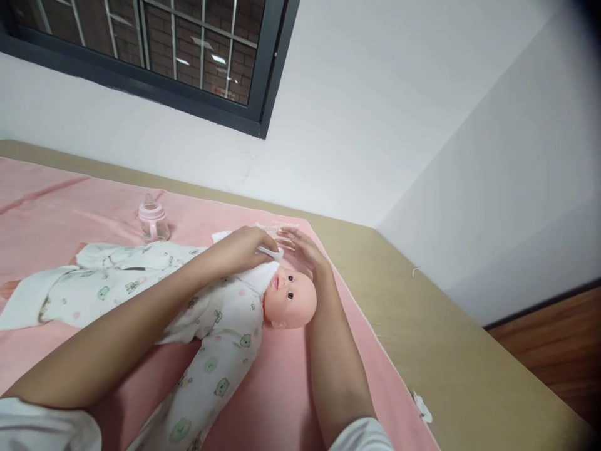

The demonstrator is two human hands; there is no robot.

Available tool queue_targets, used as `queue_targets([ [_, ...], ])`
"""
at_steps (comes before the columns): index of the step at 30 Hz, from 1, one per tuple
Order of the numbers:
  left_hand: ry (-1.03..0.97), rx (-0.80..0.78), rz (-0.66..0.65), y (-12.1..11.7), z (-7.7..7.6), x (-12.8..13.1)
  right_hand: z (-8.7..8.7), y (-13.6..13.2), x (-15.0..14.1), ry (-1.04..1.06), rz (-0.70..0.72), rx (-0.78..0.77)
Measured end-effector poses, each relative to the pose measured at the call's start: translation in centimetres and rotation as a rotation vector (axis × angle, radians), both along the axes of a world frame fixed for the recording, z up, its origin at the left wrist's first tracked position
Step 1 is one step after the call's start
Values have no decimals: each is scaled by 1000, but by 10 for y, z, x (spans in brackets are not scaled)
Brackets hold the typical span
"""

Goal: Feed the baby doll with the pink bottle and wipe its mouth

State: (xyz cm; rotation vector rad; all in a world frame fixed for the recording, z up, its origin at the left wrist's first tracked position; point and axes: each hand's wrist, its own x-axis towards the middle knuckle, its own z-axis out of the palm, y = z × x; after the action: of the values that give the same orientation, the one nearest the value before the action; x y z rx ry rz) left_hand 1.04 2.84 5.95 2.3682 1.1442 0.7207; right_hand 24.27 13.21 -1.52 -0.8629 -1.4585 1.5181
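A baby doll [292, 299] lies on its back on a pink cloth [282, 382], its bald head towards the right. It wears a white outfit [225, 332] with green animal prints, and a plain white cloth [257, 280] covers its chest up to the neck. My left hand [248, 247] reaches across the doll, its fingers closed on the upper edge of the white cloth beside the chin. My right hand [303, 248] is on the far side of the head, fingers apart and pointing towards the left hand. Part of the doll's far arm is hidden behind my left hand.
A pink-capped baby bottle [153, 219] stands on the cloth beyond the doll's legs. The wooden surface [413, 326] shows at the right, with a small crumpled white piece [422, 407] at the cloth's edge. A wall with a barred window [197, 50] rises behind.
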Motion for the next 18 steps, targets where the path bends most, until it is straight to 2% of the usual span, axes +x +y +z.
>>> queue_targets([
  [4, -165, 104, 61, 6, 2, -16, 66, -36, -12, -192, 120, 362],
  [7, -219, 171, 102, 10, 4, -26, 99, -66, -30, -267, 156, 542],
  [11, -227, 201, 102, 4, 10, -34, 111, -89, -54, -406, 113, 713],
  [15, -218, 219, 87, 1, 14, -38, 110, -94, -65, -590, -51, 803],
  [18, -213, 258, 112, 3, 18, -38, 107, -91, -67, -633, -120, 832],
])
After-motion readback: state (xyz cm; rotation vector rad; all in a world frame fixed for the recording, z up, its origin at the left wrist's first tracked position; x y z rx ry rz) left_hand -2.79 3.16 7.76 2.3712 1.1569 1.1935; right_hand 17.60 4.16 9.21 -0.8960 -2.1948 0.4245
